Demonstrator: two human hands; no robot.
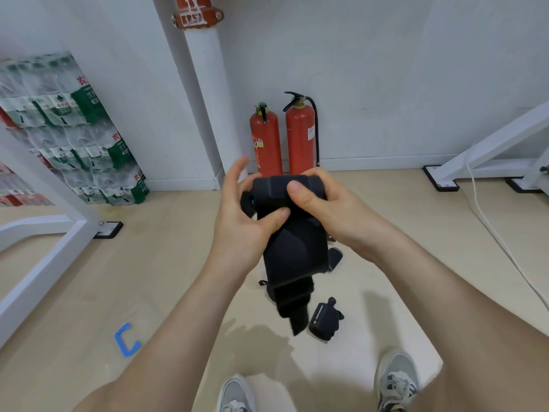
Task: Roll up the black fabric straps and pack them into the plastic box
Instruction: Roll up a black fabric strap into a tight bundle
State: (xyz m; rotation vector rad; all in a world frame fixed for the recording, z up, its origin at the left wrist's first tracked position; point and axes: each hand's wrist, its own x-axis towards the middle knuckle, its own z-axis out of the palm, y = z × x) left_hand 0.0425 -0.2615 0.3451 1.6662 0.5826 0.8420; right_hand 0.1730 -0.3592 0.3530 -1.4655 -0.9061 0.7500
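I hold a wide black fabric strap [294, 251] in the air in front of me. Its top end is wound into a roll [274, 185], and the loose tail hangs down toward the floor. My left hand [243, 215] supports the strap from the left, thumb pressed on its front, fingers spread behind the roll. My right hand [319, 200] grips the roll from the right, thumb on top. A rolled black strap [323, 321] lies on the floor below. More black fabric [335, 255] shows behind the hanging strap. No plastic box is in view.
Two red fire extinguishers [282, 141] stand against the wall ahead. Shrink-wrapped water bottle packs [74, 135] are stacked at the left behind a white frame [44, 263]. White frame legs [487, 153] and a white cable [490, 227] are at the right. Blue tape [126, 340] marks the floor. My shoes [396, 379] are at the bottom.
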